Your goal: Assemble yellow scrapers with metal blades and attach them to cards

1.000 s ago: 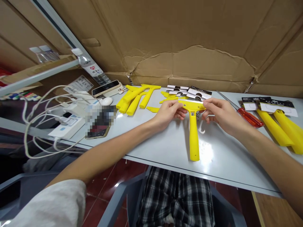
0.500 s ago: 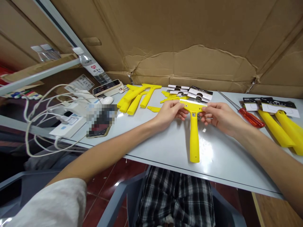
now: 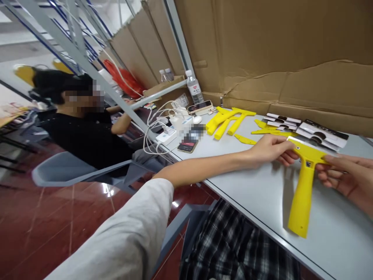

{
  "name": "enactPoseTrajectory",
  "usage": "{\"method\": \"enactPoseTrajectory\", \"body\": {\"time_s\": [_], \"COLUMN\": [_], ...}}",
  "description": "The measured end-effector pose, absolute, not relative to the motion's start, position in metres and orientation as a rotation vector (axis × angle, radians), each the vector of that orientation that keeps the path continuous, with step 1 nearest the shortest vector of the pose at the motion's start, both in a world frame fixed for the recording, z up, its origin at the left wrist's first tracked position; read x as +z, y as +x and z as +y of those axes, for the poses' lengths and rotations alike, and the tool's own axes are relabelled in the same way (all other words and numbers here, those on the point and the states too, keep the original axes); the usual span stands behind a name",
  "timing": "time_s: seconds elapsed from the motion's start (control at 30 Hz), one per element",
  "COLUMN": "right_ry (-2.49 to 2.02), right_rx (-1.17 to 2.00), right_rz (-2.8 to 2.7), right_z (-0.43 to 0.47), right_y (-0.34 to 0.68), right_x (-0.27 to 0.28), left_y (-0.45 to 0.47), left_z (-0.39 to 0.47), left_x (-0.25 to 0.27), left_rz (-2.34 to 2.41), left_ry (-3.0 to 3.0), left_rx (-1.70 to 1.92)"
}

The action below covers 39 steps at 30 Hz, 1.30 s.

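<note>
A yellow T-shaped scraper (image 3: 304,186) with a metal blade along its top edge is held above the table, its handle pointing down toward me. My left hand (image 3: 274,149) pinches the left end of its head. At the right end, my right hand (image 3: 346,173) grips the head between thumb and fingers. Just beyond my left hand lie flat yellow pieces (image 3: 246,139). Farther left, several yellow handles (image 3: 230,120) rest in a pile. Behind the scraper are black-and-white cardboard packages (image 3: 323,132).
A power strip (image 3: 167,135) with tangled white cables and a phone (image 3: 188,144) occupy the table's left end. A water bottle (image 3: 194,87) stands behind them. Brown cardboard (image 3: 262,42) walls the back. A co-worker (image 3: 78,124) sits beyond the metal frame at left.
My view has swung left, bringing the co-worker into sight and putting the screwdriver and right-hand packages out of frame. Both hands still hold the scraper, whose handle now slants in the picture.
</note>
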State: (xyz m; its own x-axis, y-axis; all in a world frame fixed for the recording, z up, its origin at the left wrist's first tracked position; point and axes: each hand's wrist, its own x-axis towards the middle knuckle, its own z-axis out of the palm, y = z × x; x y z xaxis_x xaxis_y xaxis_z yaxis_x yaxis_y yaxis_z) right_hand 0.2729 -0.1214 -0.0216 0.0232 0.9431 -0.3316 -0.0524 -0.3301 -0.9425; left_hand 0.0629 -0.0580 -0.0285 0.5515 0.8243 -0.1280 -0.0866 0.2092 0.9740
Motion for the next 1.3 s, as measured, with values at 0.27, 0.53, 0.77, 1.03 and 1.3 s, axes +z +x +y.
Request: {"method": "enactPoseTrajectory", "body": {"time_s": [0.27, 0.53, 0.77, 1.03, 1.3], "right_ry": [-1.372, -1.312, -1.283, -1.262, -1.313], "right_rx": [1.44, 1.468, 1.461, 1.447, 1.536], "right_rz": [-0.927, -0.903, -0.935, -0.823, -0.871], "right_z": [-0.123, -0.125, -0.12, -0.124, -0.128], "right_y": [0.267, 0.266, 0.266, 0.255, 0.253], "right_x": [-0.019, -0.02, -0.027, -0.027, -0.029], "left_y": [0.06, 0.062, 0.061, 0.059, 0.047], "left_z": [-0.059, -0.064, -0.064, -0.086, -0.084], "left_x": [-0.03, -0.026, -0.022, -0.022, -0.018], "left_rz": [0.759, 0.782, 0.841, 0.832, 0.95], "left_ry": [1.217, 1.186, 1.179, 1.346, 1.973], "left_rx": [0.755, 0.815, 0.777, 0.833, 0.657]}}
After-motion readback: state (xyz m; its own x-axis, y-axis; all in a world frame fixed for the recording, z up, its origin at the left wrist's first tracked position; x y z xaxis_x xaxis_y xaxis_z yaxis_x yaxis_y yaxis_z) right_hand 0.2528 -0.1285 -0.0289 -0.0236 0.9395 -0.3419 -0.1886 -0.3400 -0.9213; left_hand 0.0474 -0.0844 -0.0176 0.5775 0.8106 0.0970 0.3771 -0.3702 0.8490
